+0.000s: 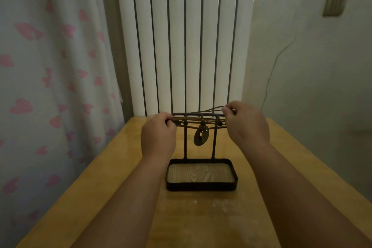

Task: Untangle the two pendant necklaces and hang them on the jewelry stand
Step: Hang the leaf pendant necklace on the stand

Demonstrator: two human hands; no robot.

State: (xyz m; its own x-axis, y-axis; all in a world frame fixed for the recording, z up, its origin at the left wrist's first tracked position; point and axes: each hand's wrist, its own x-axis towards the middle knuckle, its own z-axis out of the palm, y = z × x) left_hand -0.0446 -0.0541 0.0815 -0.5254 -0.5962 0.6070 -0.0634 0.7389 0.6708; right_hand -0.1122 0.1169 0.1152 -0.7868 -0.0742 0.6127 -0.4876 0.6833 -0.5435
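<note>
A: Is there any writing to read here?

B: None. The wall plate is too dim and blurred to show a marking. The curtain has only pink heart shapes on it, no letters.

A: What about the stand or the round pendant?

B: Nothing legible on either. The pendant is dark and too small to tell.

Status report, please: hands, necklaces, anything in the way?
Hands: left hand and right hand each pinch the necklace cords. Cords stretched along top bar of jewelry stand, round pendant hanging below. No obstruction seen.
</note>
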